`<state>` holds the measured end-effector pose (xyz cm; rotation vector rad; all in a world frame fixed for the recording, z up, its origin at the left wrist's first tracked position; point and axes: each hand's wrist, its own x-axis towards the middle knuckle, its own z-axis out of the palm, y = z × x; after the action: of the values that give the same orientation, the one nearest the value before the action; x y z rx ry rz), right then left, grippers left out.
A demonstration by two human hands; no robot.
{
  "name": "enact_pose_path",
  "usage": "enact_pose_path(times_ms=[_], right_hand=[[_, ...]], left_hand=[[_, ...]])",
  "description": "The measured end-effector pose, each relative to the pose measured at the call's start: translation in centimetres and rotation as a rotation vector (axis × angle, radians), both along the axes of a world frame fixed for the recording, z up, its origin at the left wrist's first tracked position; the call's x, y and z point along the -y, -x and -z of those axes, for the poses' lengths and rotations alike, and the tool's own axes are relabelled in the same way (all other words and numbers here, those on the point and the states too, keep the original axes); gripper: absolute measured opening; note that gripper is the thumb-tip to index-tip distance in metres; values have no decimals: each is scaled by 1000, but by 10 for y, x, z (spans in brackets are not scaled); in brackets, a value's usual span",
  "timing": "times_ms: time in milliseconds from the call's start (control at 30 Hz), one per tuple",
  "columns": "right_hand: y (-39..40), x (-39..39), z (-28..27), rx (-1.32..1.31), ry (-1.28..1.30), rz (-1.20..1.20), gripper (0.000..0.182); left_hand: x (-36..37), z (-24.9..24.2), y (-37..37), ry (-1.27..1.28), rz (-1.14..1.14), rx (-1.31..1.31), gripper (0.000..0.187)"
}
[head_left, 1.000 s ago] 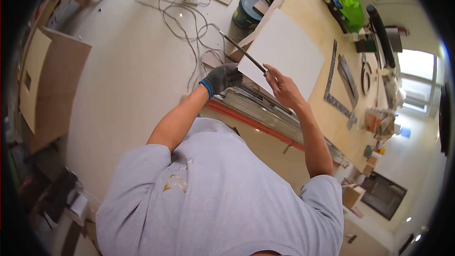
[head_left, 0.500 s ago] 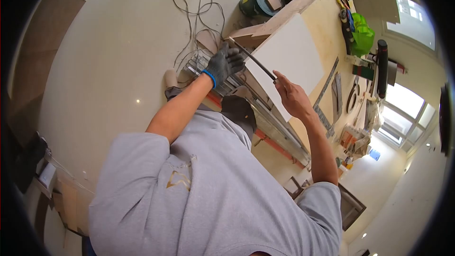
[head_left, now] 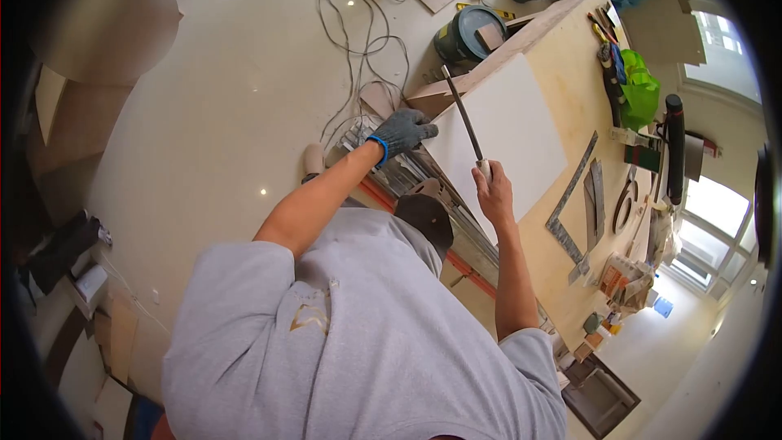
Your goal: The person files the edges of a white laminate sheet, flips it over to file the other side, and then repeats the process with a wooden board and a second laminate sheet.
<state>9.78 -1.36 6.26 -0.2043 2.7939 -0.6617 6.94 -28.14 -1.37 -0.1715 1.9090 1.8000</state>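
Observation:
A dark grey glove with a blue cuff covers my left hand (head_left: 403, 133), which rests at the near left corner of a white sheet (head_left: 521, 134), thumb and fingertips at its edge. Bare, my right hand (head_left: 494, 193) is closed round the pale handle of a long thin dark file (head_left: 464, 118). The file points up and away over the white sheet, its pale tip near the sheet's far left edge. Beneath the sheet is a yellowish workbench (head_left: 562, 65).
Grey cables (head_left: 350, 41) loop over the floor. A lidded bucket (head_left: 470, 35) stands past the bench. On the bench lie a metal square (head_left: 566, 212), a green bag (head_left: 639, 90) and a dark cylinder (head_left: 674, 149). Metal strips run along the near side.
My left hand has come to the sheet's corner from beside the file. My right hand now holds the file by its handle, more upright. The view has shifted.

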Motion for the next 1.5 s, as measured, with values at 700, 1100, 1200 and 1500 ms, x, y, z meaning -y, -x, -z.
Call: enact_pose_path(times_ms=[700, 1100, 1200, 1500], right_hand=[[18, -12, 61, 7, 135, 286, 29], [49, 54, 65, -90, 632, 796, 33], [51, 56, 59, -84, 644, 786, 34], [84, 54, 50, -114, 755, 851, 34]], left_hand=[[-74, 63, 78, -38, -349, -111, 46], [-93, 27, 93, 157, -125, -184, 50], [-99, 41, 97, 156, -163, -168, 48], [-97, 7, 128, 173, -79, -186, 41]])
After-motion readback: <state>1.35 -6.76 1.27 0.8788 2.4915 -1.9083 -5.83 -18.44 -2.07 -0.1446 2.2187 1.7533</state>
